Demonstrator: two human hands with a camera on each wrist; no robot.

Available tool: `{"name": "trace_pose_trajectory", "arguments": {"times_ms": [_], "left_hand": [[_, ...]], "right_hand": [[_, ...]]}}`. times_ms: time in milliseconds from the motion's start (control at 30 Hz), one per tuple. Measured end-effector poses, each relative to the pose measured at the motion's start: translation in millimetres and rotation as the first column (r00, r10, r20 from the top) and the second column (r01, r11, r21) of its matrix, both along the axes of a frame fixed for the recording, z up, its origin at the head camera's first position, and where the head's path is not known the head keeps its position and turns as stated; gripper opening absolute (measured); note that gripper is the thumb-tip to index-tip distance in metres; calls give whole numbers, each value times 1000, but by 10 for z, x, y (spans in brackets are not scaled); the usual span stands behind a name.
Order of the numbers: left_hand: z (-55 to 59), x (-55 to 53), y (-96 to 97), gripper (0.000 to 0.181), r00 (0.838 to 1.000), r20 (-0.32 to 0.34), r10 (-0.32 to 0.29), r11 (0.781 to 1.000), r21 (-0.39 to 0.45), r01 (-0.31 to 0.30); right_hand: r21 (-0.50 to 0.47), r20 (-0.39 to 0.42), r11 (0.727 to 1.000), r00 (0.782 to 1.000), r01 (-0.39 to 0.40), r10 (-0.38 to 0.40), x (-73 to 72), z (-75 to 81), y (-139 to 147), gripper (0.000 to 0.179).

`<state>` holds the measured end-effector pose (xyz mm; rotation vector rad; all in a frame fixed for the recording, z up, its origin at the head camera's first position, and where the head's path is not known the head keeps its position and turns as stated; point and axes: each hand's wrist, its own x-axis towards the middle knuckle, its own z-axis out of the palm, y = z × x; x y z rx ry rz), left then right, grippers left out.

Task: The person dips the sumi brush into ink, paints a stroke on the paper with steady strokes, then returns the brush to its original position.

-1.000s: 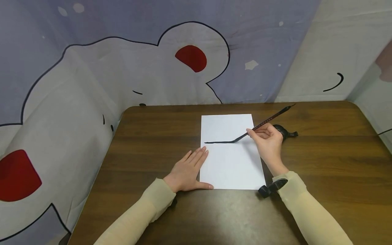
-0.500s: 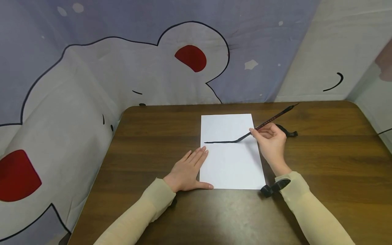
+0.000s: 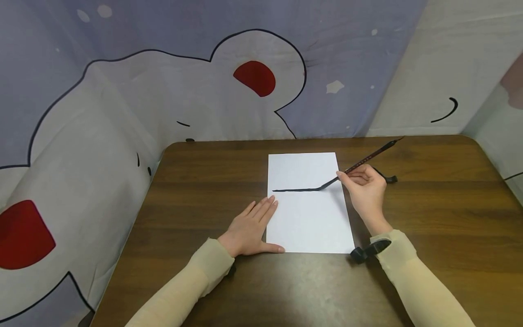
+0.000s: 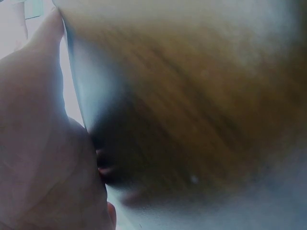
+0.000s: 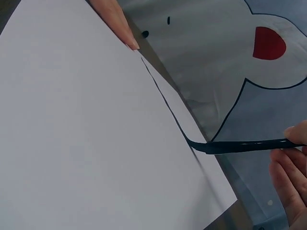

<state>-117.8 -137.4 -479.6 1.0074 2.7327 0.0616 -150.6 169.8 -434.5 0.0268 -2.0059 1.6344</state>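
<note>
A sheet of white paper lies on the wooden table. My left hand rests spread on its left edge, thumb at the lower corner; the left wrist view shows that hand close up and dim. Between thumb and fingers my right hand pinches a dark writing brush, slanted with its top end up to the right. In the right wrist view the bent tip of the brush meets the paper at the end of a thin black line. That line runs level across the upper half of the sheet.
Behind the right hand, a black object with a short stub lies on the table, mostly hidden. A printed cloth hangs along the table's back and left sides. A black wrist camera sits on the right sleeve.
My right hand has moved a little to the right with the brush, and the black line has grown longer that way. More of the black object is covered. The left hand stays still.
</note>
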Motion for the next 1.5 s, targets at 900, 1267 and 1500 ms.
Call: {"name": "trace_pose_trajectory", "arguments": {"times_ms": [900, 1267, 1500], "left_hand": [[-18, 1, -2, 119, 1000, -24, -9, 1000, -3, 9], [-25, -5, -3, 119, 1000, -23, -10, 1000, 0, 10], [14, -4, 4, 119, 1000, -2, 1, 1000, 7, -1]], "right_hand": [[5, 2, 999, 999, 45, -45, 4, -36, 244, 22], [-14, -5, 998, 998, 69, -69, -116, -311, 464, 26], [-23, -9, 997, 997, 73, -74, -20, -144, 440, 25]]}}
